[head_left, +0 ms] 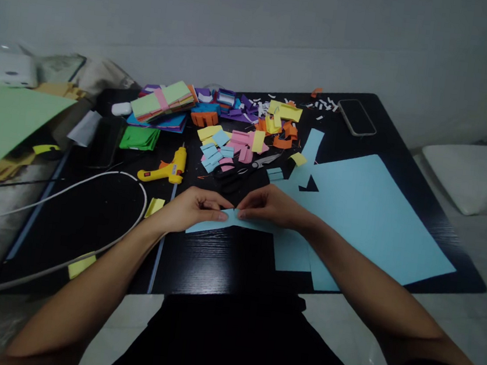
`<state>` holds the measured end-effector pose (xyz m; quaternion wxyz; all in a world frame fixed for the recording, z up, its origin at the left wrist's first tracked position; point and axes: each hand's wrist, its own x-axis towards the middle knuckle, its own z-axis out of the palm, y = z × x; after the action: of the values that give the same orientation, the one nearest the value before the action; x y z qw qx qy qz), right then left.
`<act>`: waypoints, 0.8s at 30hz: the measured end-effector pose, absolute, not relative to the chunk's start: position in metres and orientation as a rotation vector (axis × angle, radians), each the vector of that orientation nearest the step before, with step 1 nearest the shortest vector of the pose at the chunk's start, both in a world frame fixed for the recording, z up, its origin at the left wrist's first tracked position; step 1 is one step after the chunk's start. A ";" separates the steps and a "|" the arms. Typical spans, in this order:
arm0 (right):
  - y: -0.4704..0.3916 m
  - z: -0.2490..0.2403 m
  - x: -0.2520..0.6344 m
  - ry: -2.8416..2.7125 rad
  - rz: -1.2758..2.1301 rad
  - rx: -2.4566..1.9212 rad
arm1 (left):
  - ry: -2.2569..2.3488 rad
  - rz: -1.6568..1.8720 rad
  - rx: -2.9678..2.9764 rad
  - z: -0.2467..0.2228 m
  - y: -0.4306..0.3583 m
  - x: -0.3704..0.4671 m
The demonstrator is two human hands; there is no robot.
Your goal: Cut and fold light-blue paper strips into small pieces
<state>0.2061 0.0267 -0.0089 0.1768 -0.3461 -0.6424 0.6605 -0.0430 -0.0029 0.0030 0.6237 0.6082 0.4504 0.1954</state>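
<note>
A narrow light-blue paper strip (203, 226) is held between my two hands above the near part of the black table. My left hand (196, 207) pinches it left of its middle, thumb on top. Close beside it, my right hand (269, 206) pinches the strip with thumb and fingertips, covering part of it. A small notch or crease shows between the fingertips. Large light-blue sheets (380, 215) lie to the right, partly under my right forearm. Black-handled scissors (266, 160) rest just beyond my hands, blades pointing right.
A yellow glue gun (168, 168) lies left of the scissors. Folded coloured paper pieces (243, 141) and stacked paper (164, 102) sit farther back. A phone (357, 117) is at the back right. A white cable (141, 185) loops across the left side of the black table (203, 266).
</note>
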 end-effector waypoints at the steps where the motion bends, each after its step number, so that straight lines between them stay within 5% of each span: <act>1: 0.027 -0.009 0.206 -1.826 1.854 -0.982 | 1.037 0.452 1.396 0.003 -0.003 -0.043; 24: 0.025 0.003 0.209 -2.026 2.040 -0.950 | 0.964 0.259 1.542 0.005 -0.001 -0.044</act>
<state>0.2089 0.0249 0.0034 0.0568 -0.3132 -0.6681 0.6726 -0.0438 -0.0011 0.0048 0.6069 0.6672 0.4171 0.1122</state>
